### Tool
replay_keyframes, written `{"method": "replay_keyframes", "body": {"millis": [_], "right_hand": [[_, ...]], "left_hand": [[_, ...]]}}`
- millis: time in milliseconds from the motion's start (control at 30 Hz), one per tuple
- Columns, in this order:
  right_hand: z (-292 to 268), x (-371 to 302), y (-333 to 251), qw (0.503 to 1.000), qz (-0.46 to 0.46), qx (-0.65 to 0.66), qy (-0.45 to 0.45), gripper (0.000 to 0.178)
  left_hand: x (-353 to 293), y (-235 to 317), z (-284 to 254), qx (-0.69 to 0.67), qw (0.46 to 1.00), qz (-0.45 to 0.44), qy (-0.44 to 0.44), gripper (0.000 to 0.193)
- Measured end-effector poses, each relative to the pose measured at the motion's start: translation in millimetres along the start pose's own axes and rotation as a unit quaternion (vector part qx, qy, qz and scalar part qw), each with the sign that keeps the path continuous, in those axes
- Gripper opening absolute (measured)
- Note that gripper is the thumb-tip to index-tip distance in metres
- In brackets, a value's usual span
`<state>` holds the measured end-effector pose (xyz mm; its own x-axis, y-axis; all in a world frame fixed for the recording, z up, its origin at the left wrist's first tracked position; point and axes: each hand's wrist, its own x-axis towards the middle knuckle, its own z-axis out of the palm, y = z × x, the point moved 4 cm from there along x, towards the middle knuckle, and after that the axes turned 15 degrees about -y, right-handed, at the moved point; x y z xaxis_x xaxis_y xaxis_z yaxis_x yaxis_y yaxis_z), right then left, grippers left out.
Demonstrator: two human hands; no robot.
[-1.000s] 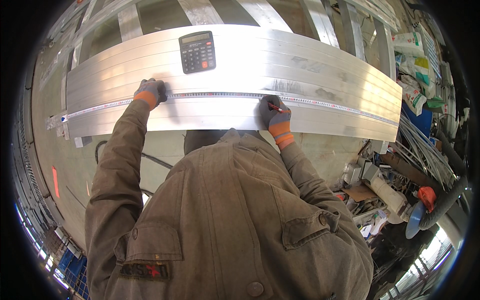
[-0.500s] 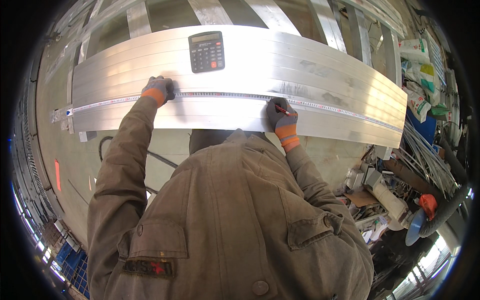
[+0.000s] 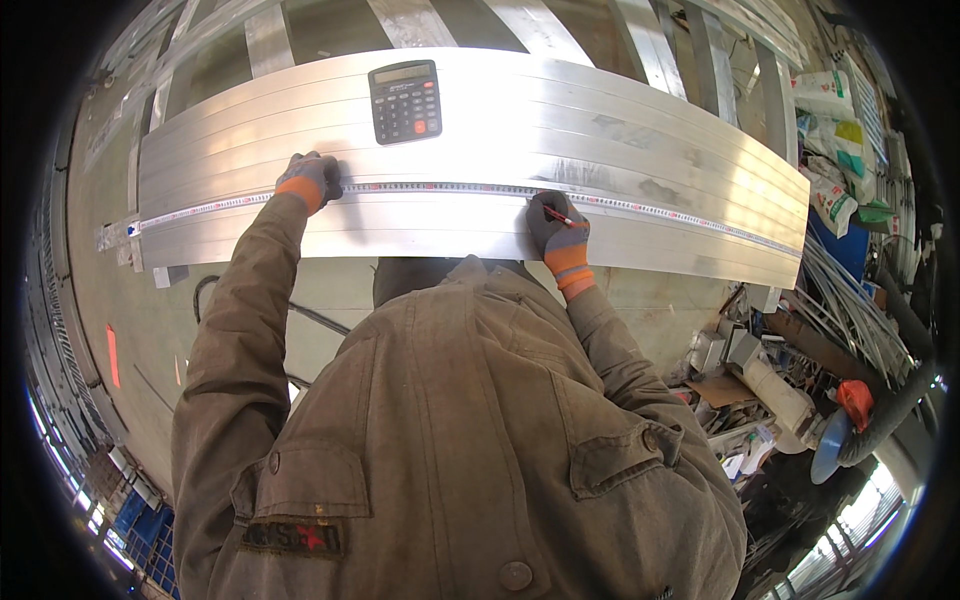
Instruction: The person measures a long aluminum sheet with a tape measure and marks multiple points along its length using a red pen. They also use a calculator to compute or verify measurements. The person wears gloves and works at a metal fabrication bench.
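A long tape measure (image 3: 455,187) lies stretched across a row of silvery metal profiles (image 3: 400,232), its blue-tipped end at the left edge. My left hand (image 3: 313,180), in a grey and orange glove, has its fingers curled down on the tape left of the middle. Some fingertips are hidden behind the glove. Right of the middle, my gloved right hand (image 3: 562,232) rests just below the tape and grips a red pencil (image 3: 558,216), its tip toward the tape. A black calculator (image 3: 405,102) lies on the profiles beyond the tape, between my two hands.
Metal crossbars (image 3: 412,22) of a support frame extend beyond the profiles. At the right are white sacks (image 3: 825,95), a bundle of thin metal strips (image 3: 850,300) and a pile of scrap. A dark cable (image 3: 318,317) runs along the floor at left.
The whole view has shifted slightly, moving the profiles and calculator a little to the left. Both hands keep their places along the tape, and the pencil stays in the right hand.
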<state>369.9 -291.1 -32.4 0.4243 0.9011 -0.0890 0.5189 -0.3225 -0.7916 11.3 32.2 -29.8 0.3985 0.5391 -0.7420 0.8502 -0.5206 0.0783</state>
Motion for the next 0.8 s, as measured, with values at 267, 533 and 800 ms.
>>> {"method": "replay_keyframes", "body": {"millis": [267,533,800], "right_hand": [[0.6,-0.5,4.5,1.0,0.009,-0.012,-0.013,0.012],[0.3,0.8,8.1,0.998,0.056,-0.019,-0.002,0.01],[3.7,38.9,-68.7,0.99,-0.128,0.03,-0.044,0.022]], "left_hand": [[0.0,-0.1,-0.1,-0.004,1.0,0.005,0.002,0.024],[-3.0,2.1,-1.2,-0.013,1.0,-0.002,0.009,0.024],[-15.1,12.3,-12.2,-0.024,0.999,-0.017,-0.017,0.018]]}}
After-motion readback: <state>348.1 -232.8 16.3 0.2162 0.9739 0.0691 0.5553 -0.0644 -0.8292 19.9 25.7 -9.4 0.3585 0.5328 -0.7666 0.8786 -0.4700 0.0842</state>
